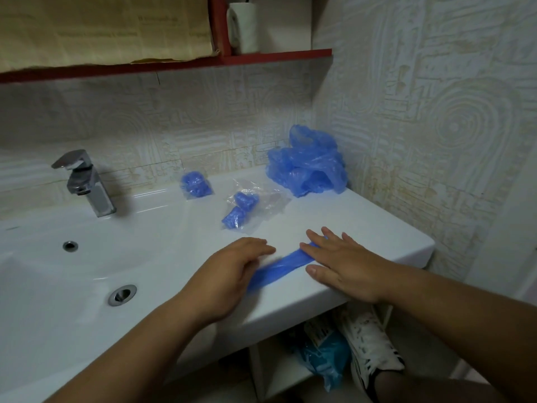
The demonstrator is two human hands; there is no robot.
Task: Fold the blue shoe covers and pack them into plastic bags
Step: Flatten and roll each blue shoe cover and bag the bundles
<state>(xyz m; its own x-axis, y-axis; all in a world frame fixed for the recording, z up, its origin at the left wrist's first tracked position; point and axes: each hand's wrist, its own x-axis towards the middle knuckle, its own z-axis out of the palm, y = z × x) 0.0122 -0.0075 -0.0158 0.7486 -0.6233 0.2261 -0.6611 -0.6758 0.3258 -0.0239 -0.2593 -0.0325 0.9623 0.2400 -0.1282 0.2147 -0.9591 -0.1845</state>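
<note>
a chrome tap (84,181) is seen at the left, at the back of a white washbasin (162,228); an overflow hole (70,246) and a drain (122,294) are set in its bowl; on the ledge near the tiled wall a small packed bag (196,184) of rolled blue covers is laid; the left hand (232,274) is laid over the near end of a blue shoe cover (276,267), its fingers bent down onto it, though through the blur it cannot be told whether the film is gripped or only pressed; beyond it a clear plastic bag (261,205) is spread on the ledge, with two rolled covers (241,210) inside; high above, a toilet roll (244,24) is stood on a red shelf (276,56); the shoe cover is drawn out into a narrow strip on the front edge of the ledge, between the hands; a loose heap of blue shoe covers (308,161) is piled in the back corner against the wall; the right hand (343,269) is held flat on the far end of the strip, fingers straight and spread; below the ledge a white sneaker (369,344) is seen
</note>
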